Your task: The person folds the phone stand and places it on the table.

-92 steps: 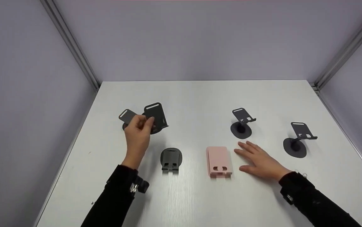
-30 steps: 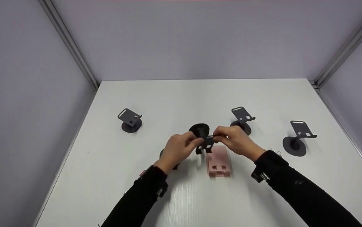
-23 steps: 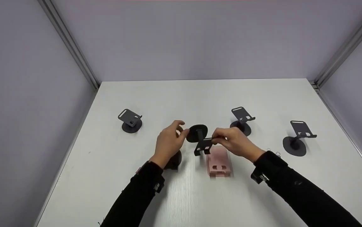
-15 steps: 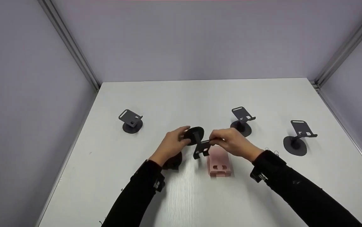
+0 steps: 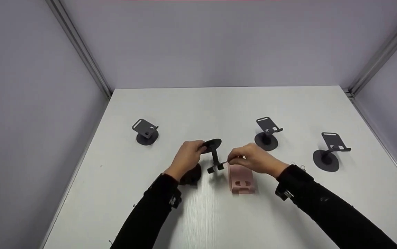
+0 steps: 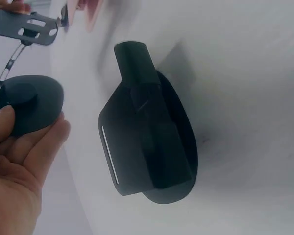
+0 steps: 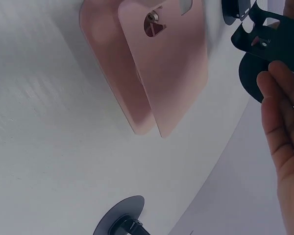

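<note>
Between my hands hangs a dark phone stand [image 5: 215,156], tilted above the white table. My left hand [image 5: 186,157] pinches its round base [image 6: 39,105], thumb on one face and fingers behind. The top plate [image 7: 279,41] is pinched at its edge by my right hand [image 5: 254,158]. Seen from the head, that plate is nearly edge-on, with its two lips toward me. Under my left wrist lies a folded dark stand [image 6: 142,127], partly hidden in the head view. A folded pink stand [image 5: 241,180] lies just below my right hand.
One unfolded dark stand [image 5: 145,131] is at the left of the white table [image 5: 198,221]. Two more, a nearer-centre stand [image 5: 267,135] and a far-right stand [image 5: 328,152], are on the right. Pale partition walls [image 5: 198,45] rise behind and beside the table.
My left hand has gone from the left stands to the middle with one stand. It let go of the plate and took the base. My right hand grips the plate, now turned edge-on.
</note>
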Demonstrator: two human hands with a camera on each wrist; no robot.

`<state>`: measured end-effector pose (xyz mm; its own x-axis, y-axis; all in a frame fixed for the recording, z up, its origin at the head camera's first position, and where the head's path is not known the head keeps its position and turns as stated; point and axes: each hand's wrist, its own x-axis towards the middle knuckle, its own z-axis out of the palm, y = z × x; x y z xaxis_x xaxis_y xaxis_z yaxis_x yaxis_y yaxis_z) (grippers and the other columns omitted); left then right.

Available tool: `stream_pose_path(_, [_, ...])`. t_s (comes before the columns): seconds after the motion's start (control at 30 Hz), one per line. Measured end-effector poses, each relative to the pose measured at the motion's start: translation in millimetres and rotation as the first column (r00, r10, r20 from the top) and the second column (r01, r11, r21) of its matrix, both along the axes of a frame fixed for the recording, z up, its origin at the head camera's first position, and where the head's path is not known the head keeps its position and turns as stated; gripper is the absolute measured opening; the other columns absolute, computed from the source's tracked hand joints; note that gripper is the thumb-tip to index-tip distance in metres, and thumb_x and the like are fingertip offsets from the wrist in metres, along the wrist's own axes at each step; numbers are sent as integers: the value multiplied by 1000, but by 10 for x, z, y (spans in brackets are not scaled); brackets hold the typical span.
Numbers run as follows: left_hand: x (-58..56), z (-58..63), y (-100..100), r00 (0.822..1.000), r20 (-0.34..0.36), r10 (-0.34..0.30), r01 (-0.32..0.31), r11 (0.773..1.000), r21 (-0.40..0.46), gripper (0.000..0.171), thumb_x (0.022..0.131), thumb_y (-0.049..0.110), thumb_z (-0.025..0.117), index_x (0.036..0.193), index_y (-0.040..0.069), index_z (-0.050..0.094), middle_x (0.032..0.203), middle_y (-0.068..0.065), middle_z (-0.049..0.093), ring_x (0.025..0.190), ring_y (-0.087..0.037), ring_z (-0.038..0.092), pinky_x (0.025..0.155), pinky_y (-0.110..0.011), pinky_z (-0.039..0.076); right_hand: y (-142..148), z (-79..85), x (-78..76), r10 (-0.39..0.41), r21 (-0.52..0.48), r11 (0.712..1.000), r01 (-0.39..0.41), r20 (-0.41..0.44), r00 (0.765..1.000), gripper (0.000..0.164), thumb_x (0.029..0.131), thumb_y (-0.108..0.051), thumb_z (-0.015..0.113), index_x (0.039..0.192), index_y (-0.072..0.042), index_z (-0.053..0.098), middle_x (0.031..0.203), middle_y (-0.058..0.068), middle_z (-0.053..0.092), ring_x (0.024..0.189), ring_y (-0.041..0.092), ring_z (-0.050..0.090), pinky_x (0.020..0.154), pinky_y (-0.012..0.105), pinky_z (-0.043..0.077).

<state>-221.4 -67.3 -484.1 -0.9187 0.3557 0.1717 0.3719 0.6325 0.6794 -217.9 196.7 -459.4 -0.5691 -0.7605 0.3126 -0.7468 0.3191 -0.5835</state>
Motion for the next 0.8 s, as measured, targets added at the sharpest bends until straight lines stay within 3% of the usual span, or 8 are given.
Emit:
stream_pose_path(0.17, [23,9,-2,994,-111,1,1,1000,19,15,101,8,61,103,2,74,96,-11,77,87,-25,73,79,-43,57,-12,-9,5,18,-20,1000,-18,-22,1000,5,94,-6,71,96,-7,75,91,1,78,84,15,75,74,30,59])
stream_pose_path(0.47, [65,7,10,964,-262,38,-17,997,81,14,100,7,62,104,3,75,96,-10,78,88,-25,75,78,-40,59,-37,17,17,17,-34,999,-20,-93,995,4,93,-4,72,93,-7,73,88,1,77,82,15,75,72,31,59])
stream_pose_path(0.8, [101,-14,6,932,-351,87,-54,993,102,12,98,7,65,100,3,76,90,-8,78,79,-25,75,71,-40,59,-68,-28,16,-3,-76,997,-6,-120,993,4,92,-3,72,92,-6,71,87,2,77,79,15,75,71,29,59])
